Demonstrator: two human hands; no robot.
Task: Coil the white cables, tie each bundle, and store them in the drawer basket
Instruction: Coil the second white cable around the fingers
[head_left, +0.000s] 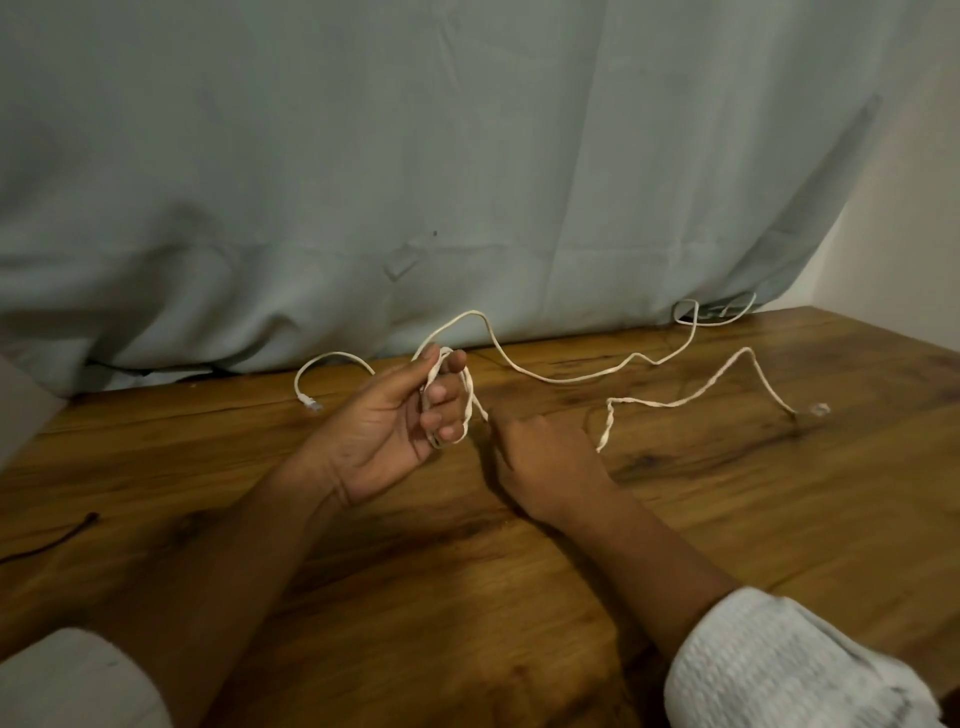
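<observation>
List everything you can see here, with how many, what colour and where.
table: one, brown wood, underneath everything
curtain: one, grey-green, behind the table
white cable: at least one, white, trailing across the table, partly coiled
dark cord: one, dark, table's left edge
sleeves: two, whitish, bottom corners
left hand: one, grips the cable loops
right hand: one, knuckles up beside the cable, grip hidden
</observation>
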